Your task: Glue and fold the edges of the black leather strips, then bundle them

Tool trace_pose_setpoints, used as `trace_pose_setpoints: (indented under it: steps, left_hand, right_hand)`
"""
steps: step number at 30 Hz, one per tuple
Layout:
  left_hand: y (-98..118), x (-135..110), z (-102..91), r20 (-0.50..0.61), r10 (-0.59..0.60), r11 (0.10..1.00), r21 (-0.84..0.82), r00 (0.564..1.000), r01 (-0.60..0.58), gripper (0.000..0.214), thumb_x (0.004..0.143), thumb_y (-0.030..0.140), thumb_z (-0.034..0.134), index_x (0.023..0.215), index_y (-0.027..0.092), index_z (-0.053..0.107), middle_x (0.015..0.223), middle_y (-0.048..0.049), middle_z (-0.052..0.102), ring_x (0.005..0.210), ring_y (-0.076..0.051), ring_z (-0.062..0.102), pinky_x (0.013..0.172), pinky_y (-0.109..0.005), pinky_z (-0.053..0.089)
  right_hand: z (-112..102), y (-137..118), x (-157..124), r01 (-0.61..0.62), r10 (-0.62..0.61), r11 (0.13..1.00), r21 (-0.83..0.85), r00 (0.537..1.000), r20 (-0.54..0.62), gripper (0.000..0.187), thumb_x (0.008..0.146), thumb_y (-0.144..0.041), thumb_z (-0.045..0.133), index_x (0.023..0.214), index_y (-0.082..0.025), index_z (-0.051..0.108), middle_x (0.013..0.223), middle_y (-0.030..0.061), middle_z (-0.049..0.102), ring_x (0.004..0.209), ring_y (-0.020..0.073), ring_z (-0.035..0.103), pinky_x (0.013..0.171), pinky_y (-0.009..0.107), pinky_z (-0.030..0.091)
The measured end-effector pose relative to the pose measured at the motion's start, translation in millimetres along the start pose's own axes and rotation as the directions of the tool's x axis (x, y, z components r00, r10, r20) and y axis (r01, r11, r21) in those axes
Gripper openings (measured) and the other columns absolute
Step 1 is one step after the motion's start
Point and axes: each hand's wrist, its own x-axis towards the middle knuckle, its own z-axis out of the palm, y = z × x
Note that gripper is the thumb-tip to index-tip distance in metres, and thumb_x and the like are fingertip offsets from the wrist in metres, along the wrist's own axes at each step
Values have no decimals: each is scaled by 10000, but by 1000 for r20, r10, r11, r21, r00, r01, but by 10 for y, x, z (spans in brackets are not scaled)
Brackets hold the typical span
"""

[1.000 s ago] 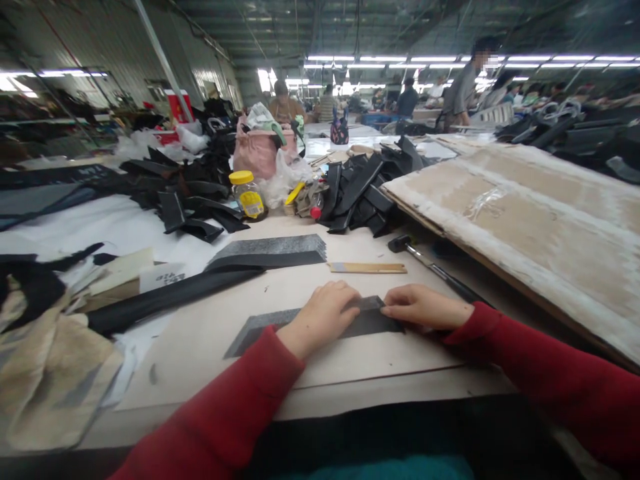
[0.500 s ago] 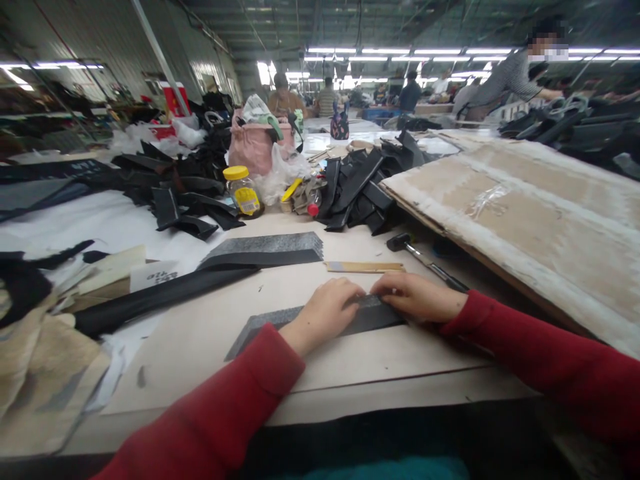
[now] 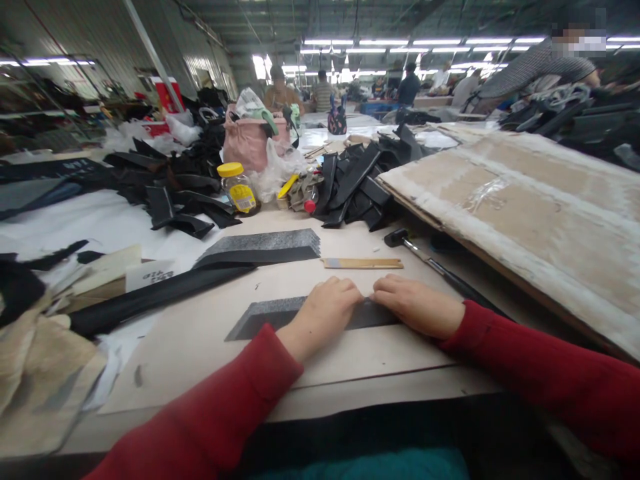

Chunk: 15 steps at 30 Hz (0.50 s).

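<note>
The middle of a flat, grainy grey strip (image 3: 270, 316) is hidden under the left hand (image 3: 325, 311) and right hand (image 3: 415, 305), both pressed down with fingers curled.

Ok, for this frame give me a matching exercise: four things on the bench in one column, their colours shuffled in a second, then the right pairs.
Things:
1. jar lid
2. bag
3. flat strip under both hands
4. slat

Colours:
A. grey
B. light wood
C. yellow
D. pink

Pairs: 1-C, 2-D, 3-A, 4-B
</note>
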Motion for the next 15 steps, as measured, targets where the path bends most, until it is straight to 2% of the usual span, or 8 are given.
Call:
trace_pose_setpoints:
  steps: [3,6,13,15]
  left_hand:
    - [53,-10,-29,39,42,993,109,998,-46,169,874,130,431,931,188,579,931,-17,572,885,-188,473,750,-319,385]
    - [65,-16,-50,52,76,985,150,996,-83,160,877,120,430,935,182,566,946,-17,568,907,-185,468,779,-329,365]
    - [29,-141,-145,94,224,962,137,970,-235,174,905,170,408,997,191,553,964,-15,570,960,-173,452,892,-329,321]
    - [80,-210,-151,91,221,960,155,971,-234,190,912,174,394,1029,196,541,971,-14,568,982,-175,447,942,-351,291]
  right_hand:
    - [-37,-78,7,7,0,995,-102,998,62,208,821,-36,415,879,-123,595,878,90,544,815,189,486,703,307,426]
    - [-89,-143,34,-31,41,991,-128,996,81,199,805,-30,426,846,-123,598,855,85,545,778,182,486,670,295,411]
    - [-178,-320,0,-125,118,990,57,986,117,210,757,-44,443,780,-136,630,822,74,582,755,162,526,692,268,401]
    - [-198,-319,-17,-130,112,983,129,985,134,231,763,-54,431,793,-146,641,815,66,596,746,156,543,689,257,410]
